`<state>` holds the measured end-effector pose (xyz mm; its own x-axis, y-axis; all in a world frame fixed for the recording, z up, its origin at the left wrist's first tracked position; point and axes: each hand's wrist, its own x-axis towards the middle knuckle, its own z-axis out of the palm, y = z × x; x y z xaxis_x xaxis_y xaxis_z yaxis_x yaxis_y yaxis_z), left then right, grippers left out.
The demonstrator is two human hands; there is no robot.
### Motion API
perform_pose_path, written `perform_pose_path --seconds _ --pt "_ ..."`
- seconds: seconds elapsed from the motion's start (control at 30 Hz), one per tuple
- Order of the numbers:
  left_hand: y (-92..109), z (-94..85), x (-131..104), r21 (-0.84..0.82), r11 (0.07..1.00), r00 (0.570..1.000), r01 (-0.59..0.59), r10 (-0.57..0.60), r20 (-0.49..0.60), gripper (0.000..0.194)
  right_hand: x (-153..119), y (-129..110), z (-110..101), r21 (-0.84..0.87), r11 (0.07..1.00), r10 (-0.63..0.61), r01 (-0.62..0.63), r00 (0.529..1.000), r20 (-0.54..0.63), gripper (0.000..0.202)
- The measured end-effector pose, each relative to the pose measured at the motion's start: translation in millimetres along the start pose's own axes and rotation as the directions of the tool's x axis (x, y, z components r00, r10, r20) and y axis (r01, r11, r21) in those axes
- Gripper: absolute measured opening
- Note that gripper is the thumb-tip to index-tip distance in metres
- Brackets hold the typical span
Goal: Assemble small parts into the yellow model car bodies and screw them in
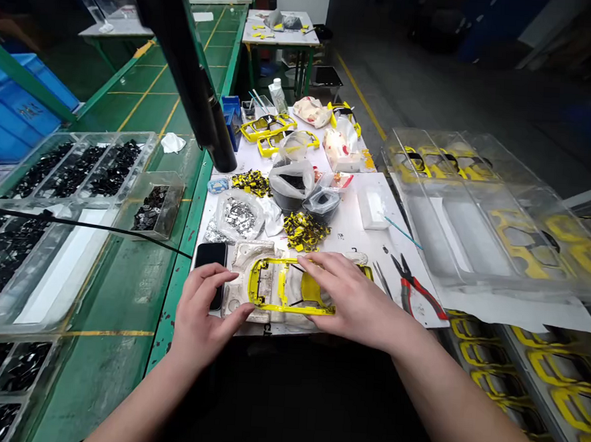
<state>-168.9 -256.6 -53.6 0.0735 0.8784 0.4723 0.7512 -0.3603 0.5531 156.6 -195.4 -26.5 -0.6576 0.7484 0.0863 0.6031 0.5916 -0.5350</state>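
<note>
A yellow plastic frame point(282, 285) lies flat in a whitish block-like fixture point(235, 301) at the near edge of the white table. My right hand point(344, 294) rests over the frame's right part, fingers spread across it and the thumb along its near side. At the frame's left end, my left hand point(212, 309) is open, thumb and fingers apart, with the thumb tip close to the frame's near left corner. A black phone point(210, 254) lies beside the fixture, partly behind my left hand. Small yellow-black parts point(305, 232) are piled just beyond the frame.
Red-handled pliers point(416, 288) and tweezers point(383, 278) lie right of my right hand. Bags of silver point(239, 216) and dark parts point(292, 184) stand farther back. Clear trays point(445, 237) hold yellow frames at right. A black pole point(185, 61) hangs front left; a cable point(99, 227) crosses left.
</note>
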Motion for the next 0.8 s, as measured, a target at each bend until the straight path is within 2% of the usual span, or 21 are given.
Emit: perform_pose_path --seconds 0.1,0.3,0.53,0.63,0.8 --pt "-7.1 5.9 -12.4 0.086 0.996 0.999 -0.037 0.036 0.013 0.035 7.3 6.0 8.1 0.026 1.0 -0.008 0.007 0.999 0.041 0.1" --pt "-1.3 21.5 -17.0 -0.019 1.0 0.998 0.016 -0.015 0.062 0.034 13.7 12.3 13.1 0.04 0.999 -0.006 0.002 0.996 0.09 0.101" --pt "1.3 26.4 -14.3 -0.077 0.997 0.997 0.016 -0.011 0.073 0.036 13.1 15.9 13.4 0.032 0.999 0.032 -0.036 0.991 0.129 0.104" --pt "-0.3 28.3 -14.9 -0.068 0.997 0.997 -0.021 0.026 0.079 0.042 13.0 16.8 14.2 0.043 0.999 0.023 -0.029 0.992 0.127 0.105" --pt "-3.6 31.1 -15.9 -0.039 0.995 0.993 -0.091 0.094 0.073 0.042 10.5 17.0 14.8 0.035 0.999 -0.011 0.007 0.993 0.117 0.108"
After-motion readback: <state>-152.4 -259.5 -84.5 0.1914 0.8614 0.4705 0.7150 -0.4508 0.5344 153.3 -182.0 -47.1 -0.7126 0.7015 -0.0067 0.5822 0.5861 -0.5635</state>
